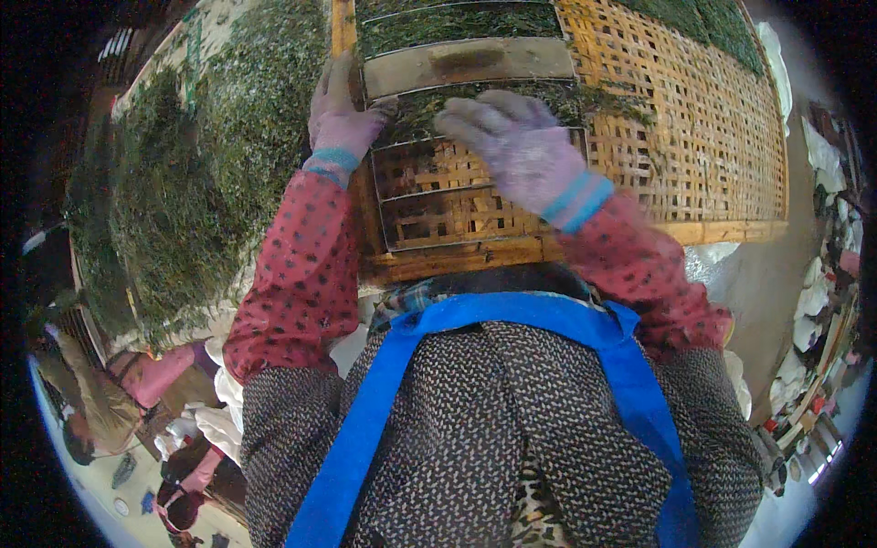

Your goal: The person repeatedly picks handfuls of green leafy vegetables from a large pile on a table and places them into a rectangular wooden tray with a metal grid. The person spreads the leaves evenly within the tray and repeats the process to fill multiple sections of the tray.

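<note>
My left hand (342,103), in a pale purple knit glove with a blue-striped cuff, grips the left side of a divided rectangular frame (364,103), its thumb reaching over the inner edge. The frame lies on a wooden-edged woven lattice tray (685,151). Thin bars split it into several slots. Green leafy plant matter (418,109) fills some slots; the two nearest me show bare lattice. My right hand (521,140), gloved alike and blurred by motion, is over the filled slot nearest me. Whether its fingers hold any leaves is unclear.
Thick green leafy matter (260,116) covers a surface to the left. More lies on the lattice tray's far right corner (712,27). Other people, one in a pink sleeve (161,377), are at lower left. White bundles (812,294) line the right side beyond the floor (760,288).
</note>
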`<action>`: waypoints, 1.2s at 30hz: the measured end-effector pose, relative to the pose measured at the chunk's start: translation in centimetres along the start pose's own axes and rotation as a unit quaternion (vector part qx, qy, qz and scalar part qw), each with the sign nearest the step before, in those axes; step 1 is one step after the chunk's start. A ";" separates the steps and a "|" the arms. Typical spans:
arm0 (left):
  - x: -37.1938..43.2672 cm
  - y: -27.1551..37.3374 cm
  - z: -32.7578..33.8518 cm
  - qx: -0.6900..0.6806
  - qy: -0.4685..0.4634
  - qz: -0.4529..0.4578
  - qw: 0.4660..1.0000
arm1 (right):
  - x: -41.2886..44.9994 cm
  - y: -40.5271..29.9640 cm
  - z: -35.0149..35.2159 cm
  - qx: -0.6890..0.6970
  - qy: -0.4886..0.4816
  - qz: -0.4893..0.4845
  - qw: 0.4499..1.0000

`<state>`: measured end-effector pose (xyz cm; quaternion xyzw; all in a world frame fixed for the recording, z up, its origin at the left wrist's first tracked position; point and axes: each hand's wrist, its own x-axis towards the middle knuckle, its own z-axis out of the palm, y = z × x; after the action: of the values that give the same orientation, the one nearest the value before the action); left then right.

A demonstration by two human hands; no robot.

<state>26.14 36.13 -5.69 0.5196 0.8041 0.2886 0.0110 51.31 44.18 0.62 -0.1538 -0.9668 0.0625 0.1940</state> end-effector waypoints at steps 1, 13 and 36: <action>0.1 0.2 -0.1 -0.015 0.003 -0.001 1.000 | 0.6 -0.3 0.7 -0.022 -0.003 0.000 1.000; -0.4 0.9 -0.1 -0.046 0.013 -0.079 0.996 | -8.5 10.8 -2.4 0.037 0.004 0.246 0.968; -0.5 0.2 0.2 -0.042 0.013 -0.104 0.994 | -3.8 12.8 -6.2 -0.162 -0.234 0.123 0.951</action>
<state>26.58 35.87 -5.93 0.4289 0.8408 0.3261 0.0526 60.57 55.45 2.63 -0.2819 -0.9558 -0.0378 -0.0748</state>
